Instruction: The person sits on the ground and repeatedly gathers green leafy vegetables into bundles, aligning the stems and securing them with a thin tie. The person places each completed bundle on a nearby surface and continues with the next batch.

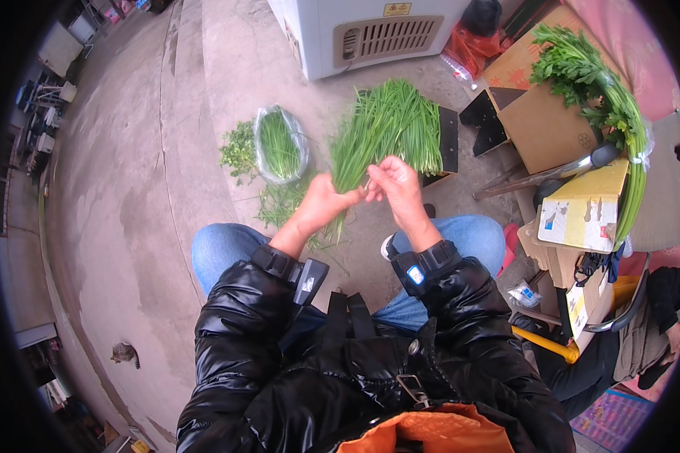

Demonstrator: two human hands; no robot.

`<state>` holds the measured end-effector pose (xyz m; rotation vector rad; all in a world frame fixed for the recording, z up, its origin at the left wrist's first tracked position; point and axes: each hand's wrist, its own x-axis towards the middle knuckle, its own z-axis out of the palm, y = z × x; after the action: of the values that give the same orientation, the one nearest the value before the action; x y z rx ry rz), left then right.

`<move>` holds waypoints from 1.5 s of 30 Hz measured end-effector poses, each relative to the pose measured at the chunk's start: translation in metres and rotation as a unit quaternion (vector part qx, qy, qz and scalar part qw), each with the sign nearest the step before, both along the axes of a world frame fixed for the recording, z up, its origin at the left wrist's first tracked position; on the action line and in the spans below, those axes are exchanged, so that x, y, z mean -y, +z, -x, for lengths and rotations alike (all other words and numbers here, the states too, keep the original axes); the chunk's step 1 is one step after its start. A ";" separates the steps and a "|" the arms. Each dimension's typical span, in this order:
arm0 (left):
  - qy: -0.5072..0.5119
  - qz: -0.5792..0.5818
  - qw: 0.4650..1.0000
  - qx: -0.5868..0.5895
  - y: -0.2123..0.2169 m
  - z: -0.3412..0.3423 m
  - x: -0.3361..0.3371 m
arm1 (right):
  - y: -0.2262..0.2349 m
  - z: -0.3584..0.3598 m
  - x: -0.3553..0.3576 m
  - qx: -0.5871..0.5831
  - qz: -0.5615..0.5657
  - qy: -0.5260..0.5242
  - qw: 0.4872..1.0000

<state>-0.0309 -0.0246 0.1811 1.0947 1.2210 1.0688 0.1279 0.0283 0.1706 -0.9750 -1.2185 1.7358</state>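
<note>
My left hand [323, 202] is closed around a few garlic chives, whose ends stick out below the thumb. Close beside it, almost touching, my right hand [397, 189] has its thumb and forefinger pinched together at the chives; what is between the fingertips is too small to make out. Just beyond both hands lies a large heap of garlic chives [397, 124], its pale cut ends to the right, on a dark low support [449, 142]. To the left stands a clear plastic bag [304, 162] full of green stalks [279, 147]. Loose trimmings [278, 204] are scattered on the ground near my left hand.
A leafy green bunch [236, 151] lies left of the bag. A white vented appliance [370, 38] stands ahead. At the right are cardboard boxes [544, 124], a big bunch of celery [635, 174] and a metal-framed chair [619, 321]. A cat [124, 352] is on the concrete at far left.
</note>
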 end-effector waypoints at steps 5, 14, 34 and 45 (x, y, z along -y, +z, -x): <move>0.027 0.045 0.998 -0.034 -0.007 0.006 -0.001 | 0.002 -0.003 -0.001 0.002 0.000 -0.008 1.000; 0.049 0.015 0.998 0.020 -0.012 0.003 0.000 | 0.002 0.000 0.000 0.032 -0.010 -0.008 0.999; 0.032 0.013 0.999 -0.009 -0.009 0.000 -0.002 | -0.003 0.002 0.001 0.036 -0.036 0.028 0.998; 0.038 0.012 0.999 -0.037 -0.009 0.000 -0.001 | -0.008 0.002 0.002 0.040 -0.048 0.050 0.997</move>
<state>-0.0307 -0.0238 0.1723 1.0842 1.3408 1.0760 0.1263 0.0266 0.1622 -0.9482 -1.4111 1.7119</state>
